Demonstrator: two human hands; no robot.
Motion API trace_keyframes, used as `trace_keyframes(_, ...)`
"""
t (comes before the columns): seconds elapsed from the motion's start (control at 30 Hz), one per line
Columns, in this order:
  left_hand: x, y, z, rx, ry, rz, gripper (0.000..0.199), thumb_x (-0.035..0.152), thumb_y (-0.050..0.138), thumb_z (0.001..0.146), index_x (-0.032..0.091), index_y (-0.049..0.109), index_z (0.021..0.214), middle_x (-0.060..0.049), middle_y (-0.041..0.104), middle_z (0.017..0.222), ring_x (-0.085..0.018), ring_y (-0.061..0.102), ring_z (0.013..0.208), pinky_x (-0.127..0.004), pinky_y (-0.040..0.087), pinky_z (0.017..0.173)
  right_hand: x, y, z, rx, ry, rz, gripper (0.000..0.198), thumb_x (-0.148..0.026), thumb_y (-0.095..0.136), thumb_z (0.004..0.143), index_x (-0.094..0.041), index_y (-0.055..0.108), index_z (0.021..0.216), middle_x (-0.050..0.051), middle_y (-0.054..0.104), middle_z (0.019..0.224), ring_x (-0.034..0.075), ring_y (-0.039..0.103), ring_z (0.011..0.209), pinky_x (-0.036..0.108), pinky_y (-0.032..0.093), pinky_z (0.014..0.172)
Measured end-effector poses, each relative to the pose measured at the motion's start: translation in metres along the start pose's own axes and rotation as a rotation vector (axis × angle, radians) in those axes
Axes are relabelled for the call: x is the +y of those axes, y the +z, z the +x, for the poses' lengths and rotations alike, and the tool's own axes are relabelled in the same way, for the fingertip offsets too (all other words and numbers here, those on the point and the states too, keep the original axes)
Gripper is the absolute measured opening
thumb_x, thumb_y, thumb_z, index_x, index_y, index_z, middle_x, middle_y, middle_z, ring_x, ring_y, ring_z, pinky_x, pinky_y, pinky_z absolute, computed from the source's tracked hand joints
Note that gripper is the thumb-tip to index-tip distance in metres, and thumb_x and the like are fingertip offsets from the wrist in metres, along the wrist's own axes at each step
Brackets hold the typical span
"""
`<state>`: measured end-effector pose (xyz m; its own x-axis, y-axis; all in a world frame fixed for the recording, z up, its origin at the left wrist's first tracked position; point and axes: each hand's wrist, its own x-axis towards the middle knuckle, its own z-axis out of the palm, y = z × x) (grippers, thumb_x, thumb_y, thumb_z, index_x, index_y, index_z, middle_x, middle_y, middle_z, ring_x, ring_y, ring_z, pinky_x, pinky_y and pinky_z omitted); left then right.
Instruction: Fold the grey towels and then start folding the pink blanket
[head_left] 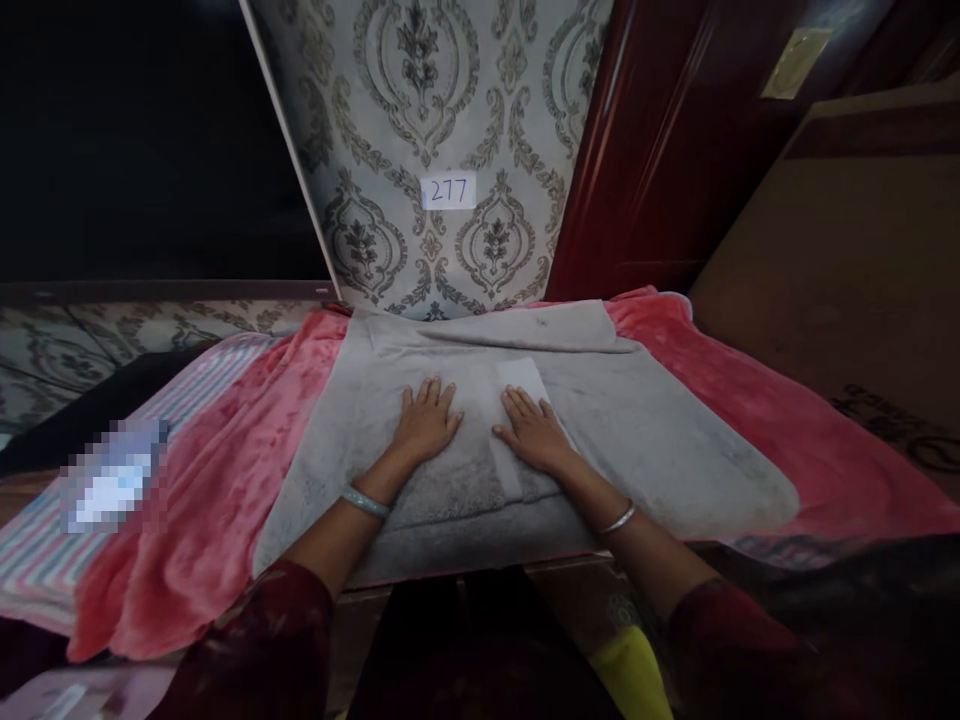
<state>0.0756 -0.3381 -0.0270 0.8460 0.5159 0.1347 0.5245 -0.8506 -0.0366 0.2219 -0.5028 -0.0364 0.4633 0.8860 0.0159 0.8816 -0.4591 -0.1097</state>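
A large grey plush cloth (660,430) lies spread over a red fleece blanket (225,520). My left hand (427,422) rests flat on a folded grey fabric piece (450,490) at the middle of the cloth, fingers spread. Beside it, my right hand (534,430) also lies palm down with its fingers stretched out. It partly covers a whitish strip (523,374) that runs along the folded piece's right side; I cannot tell what the strip is. Neither hand grips anything. The grey cloth's far edge (540,325) is turned over near the wall.
A large dark screen (150,150) stands at the back left. A paper marked 277 (448,190) is on the patterned wall. Right of it are a dark red door (645,150) and a big cardboard box (847,270). Striped cloth (217,375) shows at the left.
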Motion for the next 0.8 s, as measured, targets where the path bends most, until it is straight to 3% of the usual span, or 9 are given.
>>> trace_keyframes(0.17,-0.001,0.003,0.001,0.005,0.003,-0.034,0.063,0.046,0.032,0.103,0.018,0.033,0.160,-0.016,0.029,0.167,-0.032,0.023,0.156,-0.061,0.018,0.124,0.006,-0.019,0.019,0.014,0.143,-0.016,0.067,-0.049,0.026,0.105,-0.013,0.029,0.161,0.014,0.021,0.169,0.028,0.013,0.158,0.059,0.022,0.122)
trace_keyframes(0.3,-0.002,0.005,0.002,0.016,0.002,-0.037,0.063,0.046,0.032,0.103,0.017,0.035,0.159,-0.017,0.029,0.167,-0.033,0.024,0.156,-0.063,0.019,0.123,-0.022,-0.031,0.057,0.118,0.014,0.022,0.067,-0.049,0.024,0.105,-0.015,0.027,0.163,0.012,0.018,0.170,0.026,0.014,0.158,0.055,0.020,0.123)
trace_keyframes(0.43,-0.002,0.006,0.001,0.024,0.004,-0.028,0.062,0.046,0.033,0.103,0.018,0.036,0.159,-0.016,0.030,0.166,-0.032,0.025,0.155,-0.062,0.020,0.123,-0.038,-0.018,0.085,0.085,-0.018,0.061,0.065,-0.048,0.022,0.107,-0.014,0.028,0.162,0.011,0.022,0.169,0.024,0.015,0.157,0.051,0.016,0.125)
trace_keyframes(0.6,-0.001,0.005,0.000,0.016,0.014,-0.032,0.062,0.047,0.032,0.103,0.019,0.036,0.159,-0.016,0.031,0.166,-0.031,0.025,0.155,-0.061,0.020,0.124,-0.021,0.004,0.093,0.076,0.038,0.041,0.068,-0.053,0.022,0.106,-0.012,0.032,0.161,0.012,0.025,0.168,0.025,0.017,0.157,0.049,0.015,0.125)
trace_keyframes(0.8,-0.002,0.005,0.001,0.011,0.025,-0.056,0.063,0.047,0.031,0.103,0.017,0.036,0.159,-0.016,0.030,0.167,-0.032,0.024,0.156,-0.062,0.018,0.124,0.019,-0.001,0.086,0.057,0.170,0.056,0.066,-0.047,0.021,0.106,-0.014,0.025,0.163,0.011,0.019,0.170,0.027,0.015,0.157,0.054,0.021,0.123)
